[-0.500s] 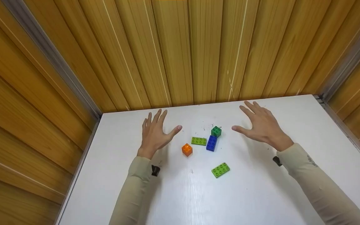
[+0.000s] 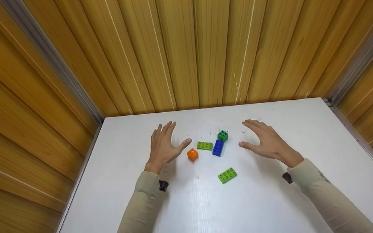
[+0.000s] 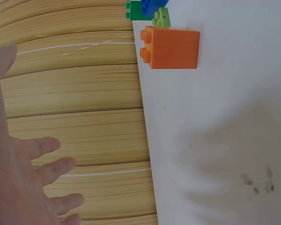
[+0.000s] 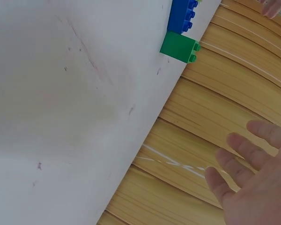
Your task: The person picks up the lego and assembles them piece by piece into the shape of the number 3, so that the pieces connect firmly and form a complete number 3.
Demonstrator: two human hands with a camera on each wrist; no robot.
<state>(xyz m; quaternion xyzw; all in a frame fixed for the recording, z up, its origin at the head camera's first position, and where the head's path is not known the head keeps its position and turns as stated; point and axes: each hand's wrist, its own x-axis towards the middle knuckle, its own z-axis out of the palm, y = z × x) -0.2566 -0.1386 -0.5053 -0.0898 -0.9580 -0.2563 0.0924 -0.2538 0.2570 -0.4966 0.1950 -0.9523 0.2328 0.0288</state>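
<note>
My left hand (image 2: 163,149) hovers over the table with fingers spread, holding nothing. Nearest to it is an orange toy brick (image 2: 192,155), just right of the thumb. On the other side my right hand (image 2: 272,142) hovers with its thumb apart from the fingers, also holding nothing. Between the hands lie a flat lime green brick (image 2: 205,146), a long blue brick (image 2: 218,148) and a dark green brick (image 2: 222,136) right at the blue one's far end. Closer to the body lies another lime green brick (image 2: 227,175), turned at an angle.
The bricks lie on a white table (image 2: 206,207) with small dark marks on its surface. Yellow wood-patterned panels (image 2: 186,58) rise behind its far edge and at both sides. A black strap piece (image 2: 163,185) shows at the left cuff.
Both hands have drawn slightly nearer the body, and the left has shifted a little right. The right hand's fingers have come closer together. The bricks stay in place on the table.
</note>
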